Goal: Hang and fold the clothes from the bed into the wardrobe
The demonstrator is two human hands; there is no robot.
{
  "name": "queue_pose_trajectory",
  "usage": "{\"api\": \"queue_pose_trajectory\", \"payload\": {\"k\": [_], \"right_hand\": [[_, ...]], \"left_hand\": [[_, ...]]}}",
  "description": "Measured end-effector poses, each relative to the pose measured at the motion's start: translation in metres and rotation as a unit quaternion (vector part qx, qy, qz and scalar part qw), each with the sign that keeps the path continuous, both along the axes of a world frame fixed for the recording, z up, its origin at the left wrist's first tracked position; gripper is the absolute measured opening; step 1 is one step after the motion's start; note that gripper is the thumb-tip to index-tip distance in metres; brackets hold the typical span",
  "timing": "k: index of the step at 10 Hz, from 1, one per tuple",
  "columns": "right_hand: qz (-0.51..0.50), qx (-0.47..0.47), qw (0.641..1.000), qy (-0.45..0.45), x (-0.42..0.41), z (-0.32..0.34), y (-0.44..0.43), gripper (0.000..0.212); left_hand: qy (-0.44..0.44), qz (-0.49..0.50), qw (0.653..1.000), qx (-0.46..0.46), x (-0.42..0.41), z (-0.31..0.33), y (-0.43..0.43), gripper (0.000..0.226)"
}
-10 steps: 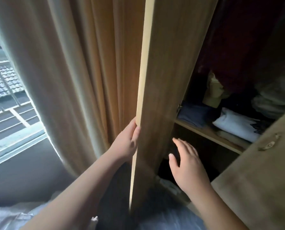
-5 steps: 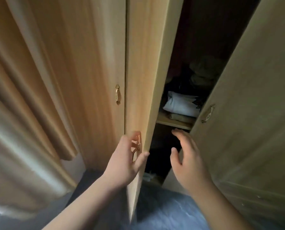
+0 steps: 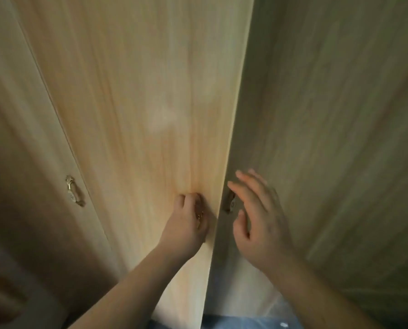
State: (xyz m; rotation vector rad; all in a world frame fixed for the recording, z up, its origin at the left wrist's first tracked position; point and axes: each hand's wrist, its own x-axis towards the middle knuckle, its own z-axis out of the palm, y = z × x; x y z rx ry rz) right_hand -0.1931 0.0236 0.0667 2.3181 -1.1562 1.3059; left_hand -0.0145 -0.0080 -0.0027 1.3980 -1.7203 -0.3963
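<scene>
My left hand (image 3: pixel 186 224) gripped the middle door's handle (image 3: pixel 199 215) at lower centre; my right hand (image 3: pixel 262 222) hovered open, fingers spread, beside the right door's handle (image 3: pixel 230 203). The wardrobe (image 3: pixel 150 103) filled the frame, clothes unseen. I judged this door-work; next, the right hand must grasp its handle

Head-worn camera looks forward and down, close against the wardrobe doors (image 3: pixel 150 103).

Pale wooden wardrobe (image 3: pixel 150 91), blue fabric (image 3: pixel 245 323) below.
</scene>
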Motion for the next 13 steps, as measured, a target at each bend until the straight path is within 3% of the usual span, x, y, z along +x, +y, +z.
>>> {"api": "queue_pose_trajectory", "payload": {"k": [2,4,8,10,12,13], "right_hand": [[-0.018,-0.061,0.957,0.284,-0.016,0.012,-0.097,0.072],[-0.077,-0.084,0.92,0.375,-0.028,0.012,-0.153,0.067],[-0.122,-0.061,0.901,0.412,-0.02,0.009,-0.157,0.076],[-0.145,0.039,0.901,0.406,-0.006,0.027,-0.122,0.084],[-0.144,0.202,0.931,0.268,0.012,0.043,-0.042,0.073],[-0.158,0.19,0.948,0.198,0.007,0.038,0.009,0.066]], "left_hand": [[-0.031,0.033,0.999,-0.004,-0.015,-0.003,-0.048,0.034],[-0.039,0.035,0.998,0.016,-0.019,0.0,-0.08,0.036],[-0.08,0.032,0.995,0.04,-0.017,0.0,-0.084,0.054],[-0.163,0.016,0.98,0.115,-0.009,0.02,-0.035,0.067],[-0.219,0.012,0.973,0.075,0.015,0.046,0.051,0.067],[-0.271,0.017,0.96,0.063,0.027,0.062,0.095,0.066]]}}
